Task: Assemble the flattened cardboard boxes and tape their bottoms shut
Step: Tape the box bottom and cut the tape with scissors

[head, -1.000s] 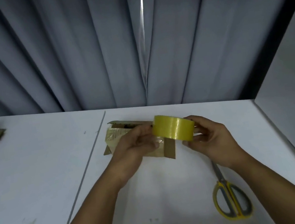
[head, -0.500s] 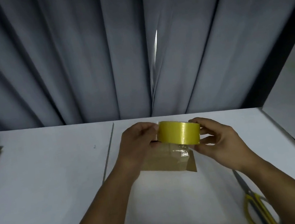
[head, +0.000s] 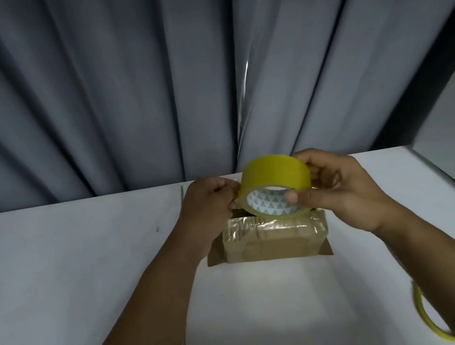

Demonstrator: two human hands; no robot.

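Resting on the broad white table (head: 88,286) between the forearms, the small brown cardboard box (head: 274,242) lay with glossy clear tape already wrinkled across its upper face and loose flaps showing at its near corners. Nothing pinned it down, which was the main risk: a pull on the tape would likely drag or tip so light a box, and the strip could land crooked or add more creases over the seam. The yellow roll of packing tape (head: 274,173) was held tilted just above the box's far edge, and sticky film drawn from it at that angle could fold back on itself. The right hand (head: 344,192) gripped the roll, its fingers (head: 313,162) curled over the top and the thumb (head: 299,196) pressed into the patterned core. The left hand (head: 207,205) was closed small, its fingertips (head: 231,194) bunched against the roll's left rim, apparently pinching the loose end. The strip itself was too faint to make out, so a slipped pinch would mean hunting for the end again.
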